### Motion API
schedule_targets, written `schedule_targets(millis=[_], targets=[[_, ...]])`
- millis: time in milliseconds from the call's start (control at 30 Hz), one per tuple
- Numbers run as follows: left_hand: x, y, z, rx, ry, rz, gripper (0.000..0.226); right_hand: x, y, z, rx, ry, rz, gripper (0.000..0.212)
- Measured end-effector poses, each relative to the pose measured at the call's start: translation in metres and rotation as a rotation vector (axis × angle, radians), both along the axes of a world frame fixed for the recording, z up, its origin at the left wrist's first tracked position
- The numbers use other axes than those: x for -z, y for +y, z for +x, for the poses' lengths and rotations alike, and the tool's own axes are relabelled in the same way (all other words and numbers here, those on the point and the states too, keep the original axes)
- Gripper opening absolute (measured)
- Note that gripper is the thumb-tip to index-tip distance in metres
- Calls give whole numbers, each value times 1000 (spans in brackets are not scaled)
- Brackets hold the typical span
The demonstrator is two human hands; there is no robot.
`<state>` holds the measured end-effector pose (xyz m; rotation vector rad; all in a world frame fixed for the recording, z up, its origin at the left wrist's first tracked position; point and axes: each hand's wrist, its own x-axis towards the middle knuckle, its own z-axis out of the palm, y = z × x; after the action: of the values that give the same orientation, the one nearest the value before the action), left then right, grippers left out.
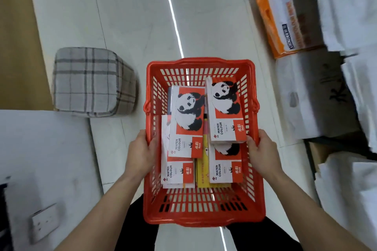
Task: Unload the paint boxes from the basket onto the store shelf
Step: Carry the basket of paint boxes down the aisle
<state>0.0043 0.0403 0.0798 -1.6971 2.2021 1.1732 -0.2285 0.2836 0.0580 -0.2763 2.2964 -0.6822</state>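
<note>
Red plastic basket [201,213], carried over floor; left hand [140,154] and right hand [263,150] each clamped on a side rim. Contents: paint boxes [188,120], loosely stacked. Risk: tilting slides top box [225,108] out. Beyond: checked stool [91,81]; no shelf visible

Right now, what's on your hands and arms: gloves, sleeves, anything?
Nothing. The left hand and right hand are bare, no gloves, rings or watch visible. Both forearms are bare to the frame's edge; no sleeve shows. Dark clothing shows below the basket.
</note>
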Motion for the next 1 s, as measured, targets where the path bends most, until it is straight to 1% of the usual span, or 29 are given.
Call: schedule_targets(millis=[100,267,367,467,600,667,800,933,1000], targets=[[-99,0,-12,-1,17,1,5,-98,2,-13,4,18,-23,8],[-276,-2,-36,-94,96,-2,17,-273,-8,-51,-26,56,-88,7],[-361,-10,-52,-149,139,-39,14,-364,-26,-75,-46,69,-121,19],[-429,-27,-73,-209,225,-77,8,-432,-55,-102,-43,89,-184,23],[-493,-67,-101,-257,361,-114,14,-492,-109,-140,-99,199,-242,24],[-516,-98,-117,-282,410,-153,11,-513,-145,-161,-121,231,-260,22],[-545,-173,-146,-336,459,-163,6,-546,-228,-199,-144,264,-311,21],[-570,-257,-180,-337,538,-145,16,-571,-313,-235,-134,257,-349,23],[-579,-302,-200,-344,545,-149,17,-579,-356,-256,-135,274,-358,23]])
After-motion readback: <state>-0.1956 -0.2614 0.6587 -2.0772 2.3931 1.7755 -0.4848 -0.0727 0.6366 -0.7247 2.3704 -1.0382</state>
